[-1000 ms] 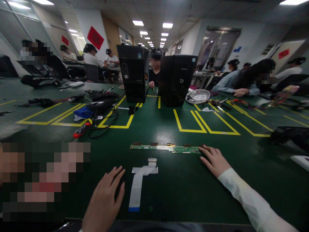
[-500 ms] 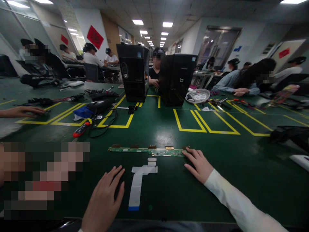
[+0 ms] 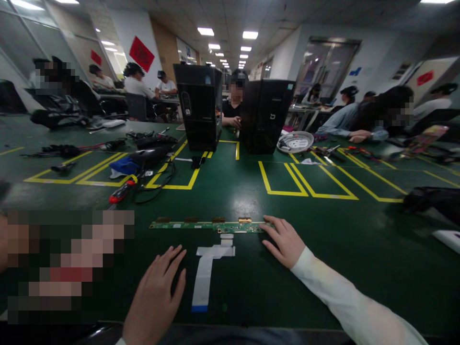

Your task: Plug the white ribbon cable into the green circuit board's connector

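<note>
A long, thin green circuit board (image 3: 194, 225) with several brown flex tabs along its far edge lies across the green table. My right hand (image 3: 283, 239) rests its outstretched fingertips on the board's right end and covers that end; the thumb is spread apart, off the board. My left hand (image 3: 158, 285) lies open on the table, fingers stretched, holding nothing. Between my hands, just below the board, is a folded white flat ribbon cable (image 3: 203, 275) with a blue end near me. Its far connector end lies close to the board's near edge.
Two black computer towers (image 3: 197, 110) stand at the far side, a person behind them. A red-handled screwdriver (image 3: 122, 191) and dark cables lie to the left. A white basket (image 3: 296, 142) sits at back right. Yellow tape (image 3: 287, 193) marks the table. Another person, blurred out, is at left.
The circuit board has slid a little to the left along with my right hand. My left hand and the ribbon cable stay put. Another person's hand at far left has left the view.
</note>
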Available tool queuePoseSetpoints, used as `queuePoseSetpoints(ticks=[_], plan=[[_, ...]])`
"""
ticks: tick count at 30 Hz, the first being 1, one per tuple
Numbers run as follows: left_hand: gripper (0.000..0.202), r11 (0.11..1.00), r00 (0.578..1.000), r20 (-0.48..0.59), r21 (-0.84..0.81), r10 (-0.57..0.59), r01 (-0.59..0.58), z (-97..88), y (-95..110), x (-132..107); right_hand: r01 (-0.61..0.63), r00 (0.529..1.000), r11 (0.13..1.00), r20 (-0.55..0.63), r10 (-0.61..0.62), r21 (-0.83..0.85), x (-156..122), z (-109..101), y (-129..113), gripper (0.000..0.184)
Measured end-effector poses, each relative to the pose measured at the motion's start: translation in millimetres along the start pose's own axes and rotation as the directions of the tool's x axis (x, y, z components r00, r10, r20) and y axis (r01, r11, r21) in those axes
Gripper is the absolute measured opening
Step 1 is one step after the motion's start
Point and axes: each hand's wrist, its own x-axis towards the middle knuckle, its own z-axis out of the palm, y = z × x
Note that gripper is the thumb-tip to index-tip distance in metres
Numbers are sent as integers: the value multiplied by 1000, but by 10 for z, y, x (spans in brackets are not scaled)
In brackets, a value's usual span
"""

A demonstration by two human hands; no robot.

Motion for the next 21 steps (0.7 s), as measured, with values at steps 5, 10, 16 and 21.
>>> queuePoseSetpoints(ticks=[5, 10, 16, 21], plan=[[42, 1000, 1000, 4, -16, -9, 9, -2, -3, 6, 121, 991, 980, 31, -128, 158, 111, 75, 42, 36], [40, 997, 1000, 11, -75, -7, 7, -9, 64, 38, 141, 987, 973, 51, -152, 182, 126, 158, 69, 40], [38, 966, 983, 72, -211, 171, -152, -80, 395, 264, 128, 987, 980, 72, -140, 152, 79, 185, 53, 44], [37, 944, 947, 149, -216, 285, -250, -67, 660, 456, 123, 986, 984, 96, -135, 125, 74, 177, 36, 45]])
